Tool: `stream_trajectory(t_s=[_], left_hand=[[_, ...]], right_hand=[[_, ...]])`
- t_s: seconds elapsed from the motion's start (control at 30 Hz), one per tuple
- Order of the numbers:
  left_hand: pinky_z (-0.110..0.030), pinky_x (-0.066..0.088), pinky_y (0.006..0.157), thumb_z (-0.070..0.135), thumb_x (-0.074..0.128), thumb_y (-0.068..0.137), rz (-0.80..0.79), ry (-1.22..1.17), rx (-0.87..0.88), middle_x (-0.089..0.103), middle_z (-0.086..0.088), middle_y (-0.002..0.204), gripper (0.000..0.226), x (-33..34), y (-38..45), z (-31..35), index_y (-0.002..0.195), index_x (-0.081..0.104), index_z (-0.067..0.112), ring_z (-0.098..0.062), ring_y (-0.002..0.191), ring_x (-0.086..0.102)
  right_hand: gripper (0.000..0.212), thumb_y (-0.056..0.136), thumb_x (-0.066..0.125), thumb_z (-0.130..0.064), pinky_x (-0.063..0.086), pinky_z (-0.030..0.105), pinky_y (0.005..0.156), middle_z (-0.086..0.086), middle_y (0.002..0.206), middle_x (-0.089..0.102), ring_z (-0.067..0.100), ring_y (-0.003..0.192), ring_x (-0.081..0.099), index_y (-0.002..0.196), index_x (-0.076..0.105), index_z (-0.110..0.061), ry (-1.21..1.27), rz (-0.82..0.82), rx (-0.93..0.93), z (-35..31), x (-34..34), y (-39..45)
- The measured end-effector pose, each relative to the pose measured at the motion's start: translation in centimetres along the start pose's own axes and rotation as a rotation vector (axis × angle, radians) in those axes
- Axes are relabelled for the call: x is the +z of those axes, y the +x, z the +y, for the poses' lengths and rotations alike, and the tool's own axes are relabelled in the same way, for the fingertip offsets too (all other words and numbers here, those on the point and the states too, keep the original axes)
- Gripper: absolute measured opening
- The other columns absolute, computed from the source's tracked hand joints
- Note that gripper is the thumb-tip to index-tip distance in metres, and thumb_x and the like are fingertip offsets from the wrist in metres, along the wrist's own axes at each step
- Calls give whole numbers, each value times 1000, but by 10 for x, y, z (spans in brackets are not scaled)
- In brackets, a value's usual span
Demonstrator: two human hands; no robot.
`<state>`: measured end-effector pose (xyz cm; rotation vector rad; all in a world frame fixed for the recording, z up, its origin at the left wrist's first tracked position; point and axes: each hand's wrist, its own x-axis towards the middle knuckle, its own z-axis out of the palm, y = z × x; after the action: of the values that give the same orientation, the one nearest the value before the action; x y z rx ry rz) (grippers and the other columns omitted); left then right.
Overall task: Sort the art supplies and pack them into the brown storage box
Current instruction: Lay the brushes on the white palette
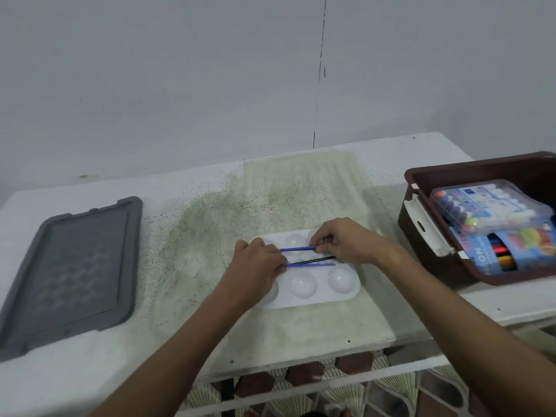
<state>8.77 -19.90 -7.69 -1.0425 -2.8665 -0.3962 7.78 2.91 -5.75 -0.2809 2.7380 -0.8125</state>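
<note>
Head view: a white paint palette [313, 291] with round wells lies at the centre of the stained white worktop [186, 236]. Three thin brushes lie across it, nearly level: an upper blue brush [298, 249], a black brush [319, 260] below it, and a lower blue brush [311, 265].

The left hand [258, 263], at the palette's 9 o'clock edge, has its grip pinched on the near ends of the brushes; exactly which ones it clamps cannot be told. The right hand [346, 242], at the palette's 12 o'clock side, has fingers curled and clamped on the upper blue brush's right end.

The brown storage box [427, 182] stands at 3 o'clock, well apart from the palette, holding a clear pack of paint tubes [487, 206] and a marker pack [508, 254]. A grey lid [75, 266] lies flat at 9 o'clock.
</note>
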Motion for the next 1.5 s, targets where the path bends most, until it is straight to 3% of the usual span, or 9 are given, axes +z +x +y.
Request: stream_trajectory(t_s=[0.13,0.3,0.4,0.5,0.83,0.93,1.03,1.17,1.5], left_hand=[[-33,30,70,25,72,81,99,-41,-42,61,1,87,8,5,-3,0,85,74,19,-23,81,56],[-30,25,90,46,65,83,12,-77,-191,48,6,120,44,1,0,-2,123,59,27,-16,110,43],[-34,22,97,52,59,85,-114,-80,-213,47,9,128,50,-5,5,-6,129,54,29,-14,117,40],[-33,23,94,52,57,86,-177,-89,-223,52,9,121,44,-8,8,-8,124,59,29,-13,114,45],[-32,25,97,42,65,82,-149,-181,-335,51,7,121,47,-22,-8,-28,126,59,28,-13,114,47],[-27,38,91,31,67,82,-86,-271,-398,51,4,118,45,-21,-22,-34,126,60,24,-13,105,51],[-19,37,79,19,63,85,-23,-310,-446,52,2,112,40,-15,-33,-35,125,61,19,-11,93,54],[-18,38,81,13,61,85,-23,-306,-445,57,-2,113,35,-10,-36,-31,120,64,17,-14,94,57],[-11,38,79,15,61,80,-74,-327,-399,49,3,104,35,-9,-28,-21,112,69,27,-13,95,49]], right_hand=[[18,90,63,-18,44,30,87,-7,94,53,13,90,51,105,73,-22,-106,15,-95,4,8,0],[38,89,62,-42,33,36,100,-10,118,52,15,112,42,123,62,-25,-137,23,-78,8,9,-16],[55,82,68,-48,30,31,95,-8,121,48,14,109,39,131,56,-25,-177,22,-91,7,15,-22],[48,84,68,-42,26,26,89,-7,119,48,15,109,40,128,59,-25,-209,48,-88,5,20,-21],[50,80,76,-29,37,27,99,-7,113,46,15,112,44,126,61,-16,-39,217,65,27,14,-49],[49,80,76,-24,41,26,87,-2,111,49,15,97,51,125,61,-12,14,299,153,36,17,-63],[44,82,73,-22,40,22,75,1,103,55,16,84,56,124,62,-10,102,347,240,41,24,-74],[31,87,69,-17,40,11,65,-3,90,64,10,81,60,117,67,-13,182,419,269,41,30,-77],[25,86,67,-12,45,21,78,-3,87,68,11,82,64,110,71,-12,204,441,239,38,37,-60]])
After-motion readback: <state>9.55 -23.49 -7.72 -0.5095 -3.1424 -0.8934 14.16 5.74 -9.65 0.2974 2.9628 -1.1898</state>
